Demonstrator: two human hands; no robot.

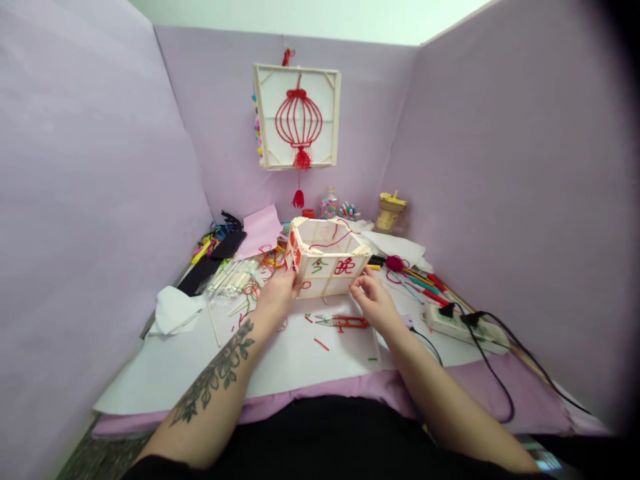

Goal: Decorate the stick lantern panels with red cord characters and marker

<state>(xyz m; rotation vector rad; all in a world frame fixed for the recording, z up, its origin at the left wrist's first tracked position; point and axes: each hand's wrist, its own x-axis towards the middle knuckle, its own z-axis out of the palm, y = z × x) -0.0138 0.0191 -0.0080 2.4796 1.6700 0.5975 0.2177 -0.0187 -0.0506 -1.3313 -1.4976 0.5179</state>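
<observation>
Boxy lantern frame [327, 267] — pale wooden sticks, white paper panels, red yarn figures — sits on the white sheet [300, 360], left hand [277, 295] closed on its lower left corner, right hand [374, 300] half-curled beside the right corner, contact unclear.

Before you: red scissors [345, 323] on white sheet [300, 360]; power strip [457, 323] to your right; framed lantern [297, 117] hangs on back wall [210, 133].

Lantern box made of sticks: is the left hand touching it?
Touching. The head view shows the left hand with its fingers wrapped on the near left corner of the lantern box, with no gap between them.
</observation>
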